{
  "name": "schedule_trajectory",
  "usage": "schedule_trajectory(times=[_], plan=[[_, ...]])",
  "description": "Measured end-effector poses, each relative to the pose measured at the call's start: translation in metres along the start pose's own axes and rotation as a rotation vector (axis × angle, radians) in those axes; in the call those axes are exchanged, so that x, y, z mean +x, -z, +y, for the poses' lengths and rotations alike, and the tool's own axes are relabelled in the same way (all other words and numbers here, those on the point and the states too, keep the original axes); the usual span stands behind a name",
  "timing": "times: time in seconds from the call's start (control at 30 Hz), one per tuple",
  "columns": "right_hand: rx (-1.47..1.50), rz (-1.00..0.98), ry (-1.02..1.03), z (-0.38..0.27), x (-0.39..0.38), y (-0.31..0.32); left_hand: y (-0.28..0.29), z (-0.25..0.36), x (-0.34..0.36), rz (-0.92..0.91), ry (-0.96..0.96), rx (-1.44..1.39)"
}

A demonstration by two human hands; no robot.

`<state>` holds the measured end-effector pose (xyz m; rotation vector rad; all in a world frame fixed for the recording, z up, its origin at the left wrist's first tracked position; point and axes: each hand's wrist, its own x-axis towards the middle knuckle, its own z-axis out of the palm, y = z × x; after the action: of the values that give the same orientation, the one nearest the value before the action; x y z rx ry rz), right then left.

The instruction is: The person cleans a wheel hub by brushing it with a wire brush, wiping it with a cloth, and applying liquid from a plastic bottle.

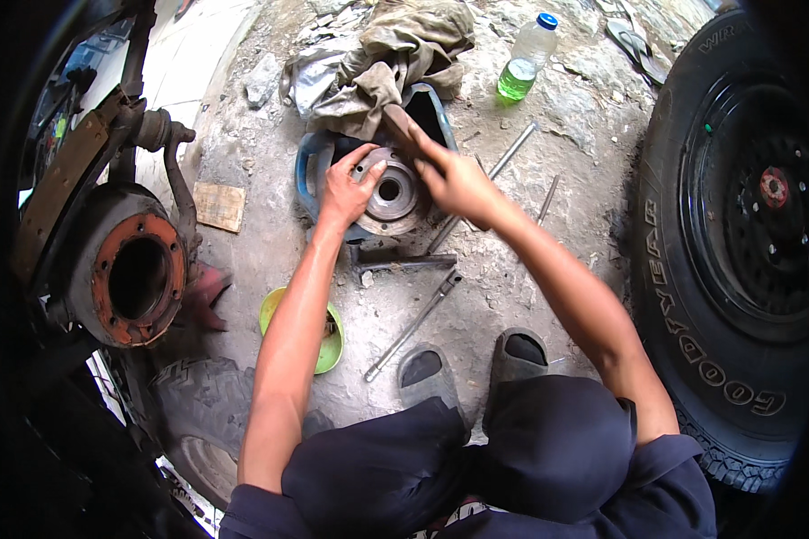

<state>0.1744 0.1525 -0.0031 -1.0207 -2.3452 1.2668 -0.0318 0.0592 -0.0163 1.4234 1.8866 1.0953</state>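
**Hub held between both hands over blue container**

The left hand (346, 189) grasped the near-left rim of the round metal hub (399, 205), thumb on its face. The right hand (458, 186), just beside it, was closed around a brown oblong tool (399, 124); its exact kind could not be determined.

In this inspector's judgement, the step was working the tool against the hub. It called for a firm left-hand hold, fingers clear of the tool's path, and even strokes around the raised ring.

The hub lay between the hands, above the blue container (306, 169). It appeared grey-brown, with a dark central bore, a stepped ring and small flange holes. Beyond the hands lay crumpled cloth (418, 43).
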Motion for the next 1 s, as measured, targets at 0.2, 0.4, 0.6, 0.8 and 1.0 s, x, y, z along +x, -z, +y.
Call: schedule_trajectory(times=[0.2, 0.4, 0.6, 0.8, 1.0], plan=[[0.2, 0.351, -0.021, 0.011, -0.024, 0.02, 0.018, -0.028, 0.002, 0.085, 0.032, 0.049], [0.049, 0.214, -0.089, -0.029, -0.09, 0.0, 0.001, -0.014, 0.006, 0.209, 0.364, 0.285], [-0.202, 0.085, -0.075, -0.041, -0.097, -0.026, 0.001, -0.005, 0.001, 0.232, 0.328, 0.295], [-0.313, 0.028, 0.145, -0.035, -0.003, -0.014, -0.004, -0.008, 0.004, 0.264, 0.258, 0.268], [-0.303, -0.015, 0.031, -0.029, -0.079, -0.004, 0.002, -0.007, 0.016, 0.15, 0.307, 0.354]])
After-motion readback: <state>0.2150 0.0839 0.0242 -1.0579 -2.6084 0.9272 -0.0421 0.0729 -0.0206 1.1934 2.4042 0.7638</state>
